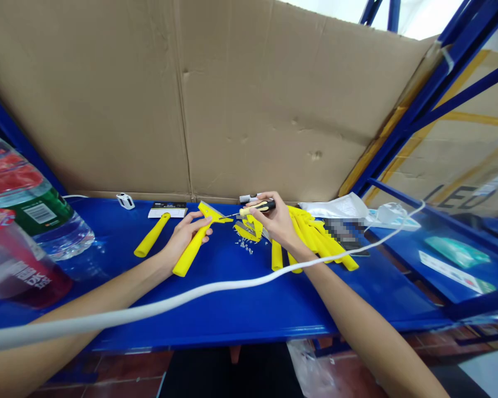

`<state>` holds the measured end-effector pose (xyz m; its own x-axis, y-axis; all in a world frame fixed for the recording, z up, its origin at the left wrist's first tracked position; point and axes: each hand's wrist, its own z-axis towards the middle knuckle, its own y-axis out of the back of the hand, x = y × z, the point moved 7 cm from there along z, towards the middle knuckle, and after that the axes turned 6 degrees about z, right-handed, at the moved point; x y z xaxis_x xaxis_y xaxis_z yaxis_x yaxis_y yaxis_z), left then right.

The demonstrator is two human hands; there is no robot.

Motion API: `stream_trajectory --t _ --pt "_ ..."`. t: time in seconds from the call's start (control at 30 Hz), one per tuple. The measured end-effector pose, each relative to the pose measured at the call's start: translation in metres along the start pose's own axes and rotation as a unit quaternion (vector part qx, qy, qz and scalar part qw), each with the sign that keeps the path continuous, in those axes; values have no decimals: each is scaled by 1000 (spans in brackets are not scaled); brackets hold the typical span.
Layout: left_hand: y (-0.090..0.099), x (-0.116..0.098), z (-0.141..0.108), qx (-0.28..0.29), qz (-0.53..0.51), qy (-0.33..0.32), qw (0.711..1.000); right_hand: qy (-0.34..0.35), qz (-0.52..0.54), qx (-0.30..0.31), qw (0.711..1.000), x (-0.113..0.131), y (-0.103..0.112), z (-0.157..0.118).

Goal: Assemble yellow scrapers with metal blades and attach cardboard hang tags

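My left hand (186, 235) is closed around the neck of a yellow scraper (191, 251), whose wide head with a metal blade points away from me. In my right hand (277, 221) is a screwdriver (249, 210) with a black and pale yellow handle. Its thin shaft reaches left to the scraper head; whether the tip sits in a screw is too small to tell. Between the hands lie yellow head pieces (249, 229) and several tiny white bits (245, 244). Yellow handles (315, 235) are heaped right of my right hand, and a single yellow handle (152, 235) lies left of my left hand.
A white cable (216, 286) crosses in front of my forearms. At the left stand a large water bottle (45, 210) and a red-filled jug (20, 271). Cardboard (249, 99) walls the back of the blue table (232, 309). A white plastic bag (336, 207) and power strip (394, 218) lie right.
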<state>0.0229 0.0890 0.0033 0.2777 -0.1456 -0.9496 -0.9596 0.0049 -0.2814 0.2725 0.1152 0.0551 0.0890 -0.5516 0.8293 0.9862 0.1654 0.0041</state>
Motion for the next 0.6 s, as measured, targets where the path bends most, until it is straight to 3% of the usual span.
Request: stream_trajectory --t 0.33,0.6 --pt "3 2 2 -9 10 -7 1000 -3 -124 -58 991 8 7 -1" --pt "4 1 2 -23 30 12 999 -10 -158 -77 984 7 9 -4"
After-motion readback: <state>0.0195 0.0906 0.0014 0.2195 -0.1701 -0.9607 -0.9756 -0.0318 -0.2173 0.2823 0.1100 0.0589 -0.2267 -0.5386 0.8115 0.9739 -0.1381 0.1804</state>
